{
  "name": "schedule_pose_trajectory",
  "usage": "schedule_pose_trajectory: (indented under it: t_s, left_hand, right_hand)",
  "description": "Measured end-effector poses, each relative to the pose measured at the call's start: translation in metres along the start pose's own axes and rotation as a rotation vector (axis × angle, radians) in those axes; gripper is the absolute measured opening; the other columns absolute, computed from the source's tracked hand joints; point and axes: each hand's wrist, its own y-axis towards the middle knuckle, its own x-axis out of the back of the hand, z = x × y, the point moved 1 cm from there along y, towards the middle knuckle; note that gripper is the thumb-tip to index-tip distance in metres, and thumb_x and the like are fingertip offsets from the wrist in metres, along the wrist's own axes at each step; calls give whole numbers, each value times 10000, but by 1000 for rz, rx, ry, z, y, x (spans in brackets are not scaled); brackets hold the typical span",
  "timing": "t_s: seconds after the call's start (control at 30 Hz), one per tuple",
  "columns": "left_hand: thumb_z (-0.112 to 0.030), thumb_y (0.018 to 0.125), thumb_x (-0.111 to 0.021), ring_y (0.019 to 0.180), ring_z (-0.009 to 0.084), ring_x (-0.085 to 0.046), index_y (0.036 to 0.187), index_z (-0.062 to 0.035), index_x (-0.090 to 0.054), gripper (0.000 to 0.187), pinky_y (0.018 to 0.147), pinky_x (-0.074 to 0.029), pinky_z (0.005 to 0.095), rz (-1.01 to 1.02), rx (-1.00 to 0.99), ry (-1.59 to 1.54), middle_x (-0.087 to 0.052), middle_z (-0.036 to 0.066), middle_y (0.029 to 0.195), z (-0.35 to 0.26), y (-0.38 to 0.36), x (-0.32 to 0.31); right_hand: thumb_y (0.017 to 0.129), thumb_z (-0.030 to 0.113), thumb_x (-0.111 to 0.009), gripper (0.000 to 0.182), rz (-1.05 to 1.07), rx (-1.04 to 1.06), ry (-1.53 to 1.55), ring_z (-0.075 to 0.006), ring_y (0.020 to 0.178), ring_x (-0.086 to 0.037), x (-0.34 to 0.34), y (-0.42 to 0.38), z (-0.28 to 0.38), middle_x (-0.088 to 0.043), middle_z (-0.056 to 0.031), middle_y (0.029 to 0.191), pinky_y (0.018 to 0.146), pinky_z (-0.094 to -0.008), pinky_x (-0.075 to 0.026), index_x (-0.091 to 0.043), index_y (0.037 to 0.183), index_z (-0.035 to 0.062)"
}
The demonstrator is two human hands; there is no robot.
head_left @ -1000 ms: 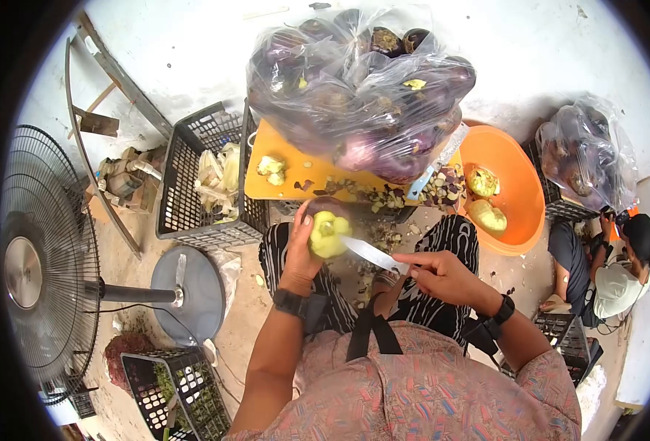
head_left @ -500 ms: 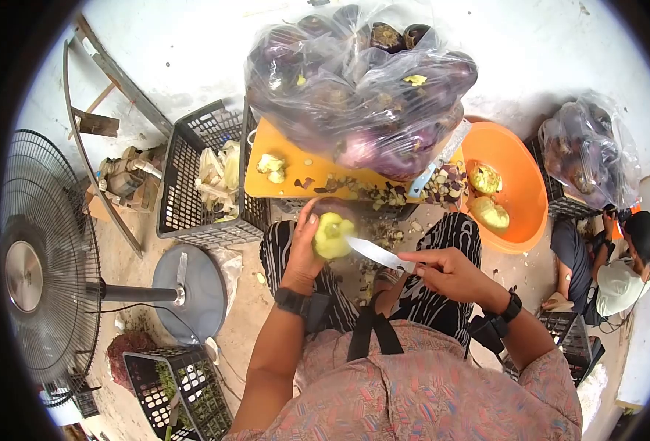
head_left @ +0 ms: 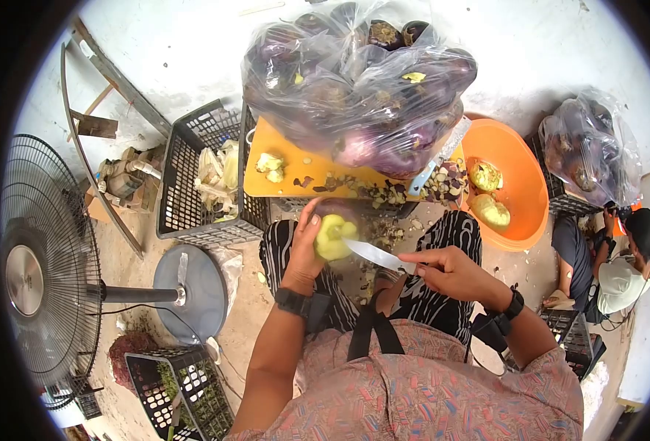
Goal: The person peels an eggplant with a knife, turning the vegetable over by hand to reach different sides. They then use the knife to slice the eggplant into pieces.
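Sandy ground, crates and a fan around a seated peeler.
Left hand (head_left: 306, 250) wraps a half-peeled eggplant (head_left: 334, 234) above the knees; right hand (head_left: 450, 272) pinches a knife (head_left: 373, 254), blade touching it. Beyond, an orange cutting board (head_left: 273, 184) bears a bulging eggplant bag (head_left: 358, 84), beside an orange basin (head_left: 520, 184).

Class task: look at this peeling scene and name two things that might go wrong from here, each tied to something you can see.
1. The knife in the right hand has its tip at the peeled eggplant cupped in the left hand; a slip might cut the fingers wrapped round it.
2. The big bag sits on the orange board, bulging past its edge; it might roll off.
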Motion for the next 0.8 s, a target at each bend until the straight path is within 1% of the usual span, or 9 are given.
schedule_pose_trajectory:
  t_s: [0.17, 0.37, 0.43, 0.67, 0.73, 0.8]
  left_hand:
    - [-157, 953, -497, 1042, 230, -605, 1363, -109, -407, 423, 893, -515, 369, -1, 5, -5, -573, 114, 1196, -1, 0, -2]
    - [-168, 955, -496, 1028, 229, -610, 1368, -110, -398, 428, 877, -523, 367, -1, -3, -7, -578, 118, 1181, 1, -1, 1]
    - [-170, 959, -491, 1006, 223, -616, 1369, -115, -396, 425, 865, -528, 365, 5, -12, 33, -588, 117, 1149, 1, -1, 1]
    - [-160, 969, -472, 986, 211, -618, 1377, -121, -384, 419, 852, -529, 351, -48, 7, 52, -595, 112, 1111, -2, -2, -6]
    - [-162, 974, -464, 984, 205, -617, 1375, -120, -383, 411, 849, -526, 345, 6, 62, 81, -595, 112, 1108, -1, -2, -2]
    - [-163, 976, -462, 983, 204, -616, 1374, -119, -381, 409, 847, -526, 344, 3, 75, 79, -594, 113, 1111, 1, -2, -1]
  right_hand:
    - [888, 70, -503, 374, 5, -28, 2, -47, 721, -486, 1, -1, -1, -611, -18, 801, 663, -224, -443, -578, 1253, 47]
    - [896, 70, -500, 370, 0, -13, 34, -51, 729, -501, -2, 0, -4, -620, -15, 811, 671, -225, -449, -578, 1257, 53]
    - [951, 44, -468, 379, -5, -19, 16, -1, 541, -357, -4, 1, -5, -432, 83, 614, 485, -183, -316, -552, 1314, 113]
    - [946, 46, -474, 388, -21, -12, 74, -4, 536, -360, -8, 5, -12, -436, 77, 603, 480, -186, -325, -557, 1314, 137]
    - [939, 40, -477, 397, 36, -26, 13, -7, 533, -372, -2, 6, -10, -437, 75, 595, 481, -188, -329, -558, 1313, 141]
    - [939, 41, -472, 400, 57, -2, 9, -10, 521, -375, 4, 9, -13, -440, 70, 593, 474, -187, -329, -557, 1315, 145]
